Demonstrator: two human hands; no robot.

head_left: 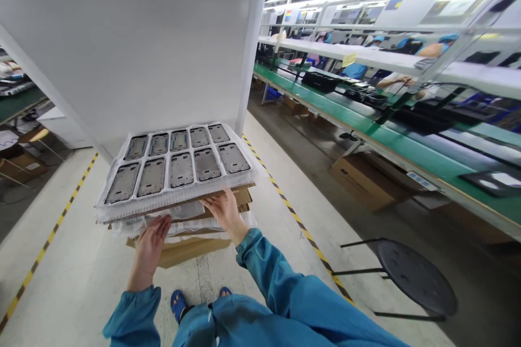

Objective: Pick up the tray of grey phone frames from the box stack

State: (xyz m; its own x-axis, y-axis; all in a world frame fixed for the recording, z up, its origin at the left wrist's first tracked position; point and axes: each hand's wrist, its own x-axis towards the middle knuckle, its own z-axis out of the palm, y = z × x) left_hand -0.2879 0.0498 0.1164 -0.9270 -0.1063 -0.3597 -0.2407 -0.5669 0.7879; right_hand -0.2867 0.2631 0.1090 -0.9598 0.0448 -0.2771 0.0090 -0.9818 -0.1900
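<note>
A stack of clear plastic trays (244, 178) holding several grey phone frames (181, 169) rests on layers of cardboard and plastic sheets (191, 249) in front of a white pillar. My right hand (224, 211) presses against the front edge of the tray stack, fingers under it. My left hand (150, 244) lies lower, with fingers spread against the plastic sheets below the trays. Both sleeves are blue.
A white pillar (163, 38) stands behind the stack. Yellow-black floor tape (297, 219) runs on both sides. A black stool (411, 276) stands at the right, a cardboard box (366, 179) beyond it. A green conveyor line (407, 146) with seated workers runs along the right.
</note>
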